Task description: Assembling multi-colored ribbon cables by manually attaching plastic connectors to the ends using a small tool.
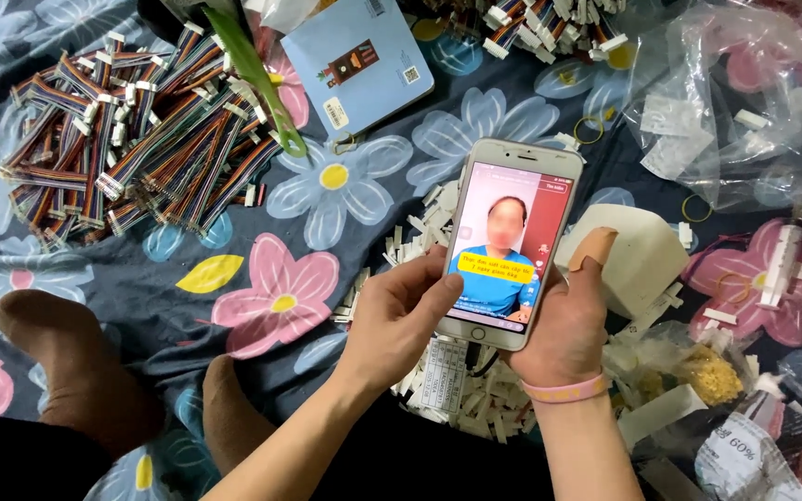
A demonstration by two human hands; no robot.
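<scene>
Both hands cradle a white phone (510, 243) above a flowered cloth (234, 278): left hand (399, 315) curled on its edge, right hand (568, 325) cupping the other side, its bandaged thumb (592, 249) lifted clear. A steadier grip would tuck that thumb in. Glossy glass, soft cloth, ribbed wire bundles (122, 139).

Bundles of multicoloured ribbon cables (132, 130) lie heaped on a floral sheet (262, 269); right of them rest a blue booklet (359, 60), small white connectors (420, 232) and clear plastic bags (744, 102).
</scene>
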